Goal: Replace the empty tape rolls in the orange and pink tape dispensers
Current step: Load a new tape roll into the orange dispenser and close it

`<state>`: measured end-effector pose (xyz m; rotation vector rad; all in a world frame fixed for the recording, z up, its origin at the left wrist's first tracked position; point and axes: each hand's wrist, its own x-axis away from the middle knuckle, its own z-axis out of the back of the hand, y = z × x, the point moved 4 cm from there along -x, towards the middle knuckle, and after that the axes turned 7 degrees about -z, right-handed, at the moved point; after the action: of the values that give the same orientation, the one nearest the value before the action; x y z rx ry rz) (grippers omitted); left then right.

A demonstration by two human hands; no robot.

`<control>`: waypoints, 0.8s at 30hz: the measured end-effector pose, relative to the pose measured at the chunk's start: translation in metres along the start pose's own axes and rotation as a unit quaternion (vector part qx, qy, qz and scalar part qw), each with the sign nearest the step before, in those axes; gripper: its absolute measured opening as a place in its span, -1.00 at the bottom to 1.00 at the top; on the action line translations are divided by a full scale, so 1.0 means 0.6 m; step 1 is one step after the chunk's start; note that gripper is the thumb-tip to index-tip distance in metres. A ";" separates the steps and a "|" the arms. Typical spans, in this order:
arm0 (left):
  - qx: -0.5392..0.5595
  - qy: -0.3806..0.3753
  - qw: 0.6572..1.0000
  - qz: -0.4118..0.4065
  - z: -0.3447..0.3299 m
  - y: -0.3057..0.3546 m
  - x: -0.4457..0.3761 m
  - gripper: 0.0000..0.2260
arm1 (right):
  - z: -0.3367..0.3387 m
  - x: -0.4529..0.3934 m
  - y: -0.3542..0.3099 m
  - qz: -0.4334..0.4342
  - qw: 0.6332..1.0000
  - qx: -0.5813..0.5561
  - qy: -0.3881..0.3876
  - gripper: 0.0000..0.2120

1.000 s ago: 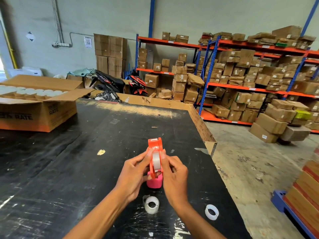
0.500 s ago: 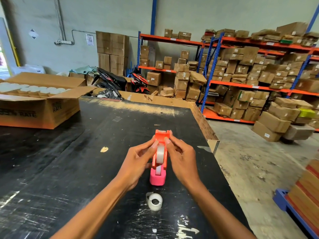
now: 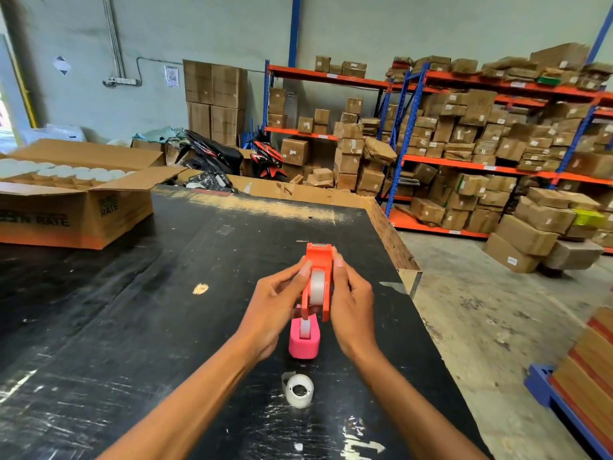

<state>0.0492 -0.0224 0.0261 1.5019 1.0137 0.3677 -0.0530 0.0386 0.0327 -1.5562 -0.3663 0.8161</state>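
Note:
Both hands hold the orange tape dispenser [image 3: 319, 257] above the black table [image 3: 132, 310]. My left hand [image 3: 272, 303] grips its left side and my right hand [image 3: 351, 300] its right side. A clear tape roll [image 3: 316, 287] sits inside the orange dispenser. Just below it the pink tape dispenser [image 3: 304, 341] stands on the table with a white roll in its slot. A loose white tape roll [image 3: 299, 390] lies on the table nearer to me.
An open cardboard box [image 3: 76, 207] with several white rolls sits at the table's far left. The table's right edge drops to the concrete floor. Shelves of cardboard boxes [image 3: 464, 144] and parked motorbikes stand behind. A blue pallet [image 3: 544, 390] is at the lower right.
Both hands carried the orange dispenser farther away from me and off the pink dispenser. The view shifted, and the second loose roll at the right is out of frame.

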 end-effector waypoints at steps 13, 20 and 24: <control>0.023 0.027 0.999 0.003 0.016 -0.007 -0.003 -0.70 | 0.018 -0.004 -0.020 0.057 0.961 0.218 -0.159 -0.61; 0.009 0.026 1.000 0.002 0.014 -0.008 0.002 -0.69 | 0.016 -0.011 -0.035 0.031 0.967 0.163 -0.194 -0.85; 0.007 0.024 1.000 0.002 0.015 -0.009 0.003 -0.71 | 0.015 -0.011 -0.034 0.043 0.975 0.141 -0.164 -0.96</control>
<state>0.0548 -0.0271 0.0186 1.5147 1.0524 0.4013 -0.0591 0.0447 0.0543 -1.1791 -0.4030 1.1468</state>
